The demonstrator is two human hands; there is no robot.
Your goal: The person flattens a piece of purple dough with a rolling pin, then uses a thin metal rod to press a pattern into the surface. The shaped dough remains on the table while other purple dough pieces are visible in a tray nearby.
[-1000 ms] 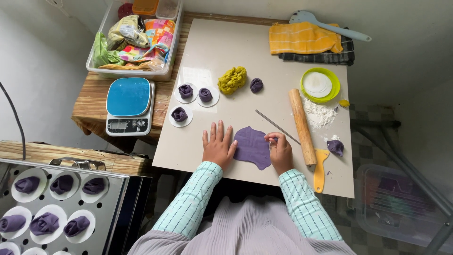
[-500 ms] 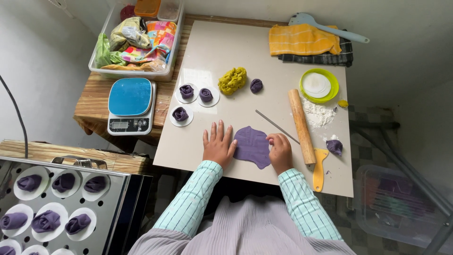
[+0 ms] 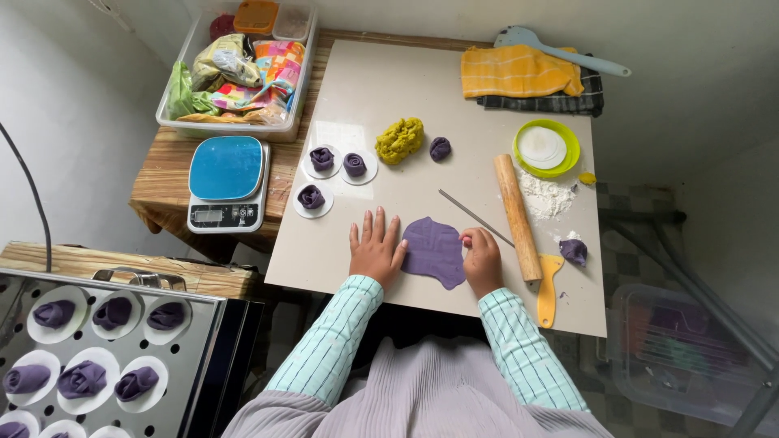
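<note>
At the near edge of the board (image 3: 454,97), the left hand (image 3: 376,248) is lying flat and fully open, fingers spread, its fingertips pointing away and its thumb side touching the left edge of the purple dough sheet (image 3: 436,251); it is gripping nothing. The right hand (image 3: 482,259) is resting curled at the sheet's right edge, fingers bent in loosely and touching the dough, though whether it is pinching the edge cannot be told. The sheet is lying flat on the board between the two hands. Just right of the right hand, a yellow scraper (image 3: 548,285) is lying beside a rolling pin (image 3: 518,216), with a thin stick (image 3: 475,218) slanting toward the hand and a small purple lump (image 3: 573,251) sitting near the scraper. Down at the near left, a perforated tray (image 3: 195,357) is holding purple rolls on white paper rounds. Farther out, three dough roses (image 3: 341,165) are sitting on paper rounds, next to a yellow dough lump (image 3: 400,139) and a purple ball (image 3: 440,148). Flour (image 3: 544,195) is lying spilled below a green lid (image 3: 547,149). A scale (image 3: 227,183) is standing on the wooden table at the left, a plastic bin (image 3: 238,69) beyond it, and a yellow cloth (image 3: 519,73) is lying at the far edge.
</note>
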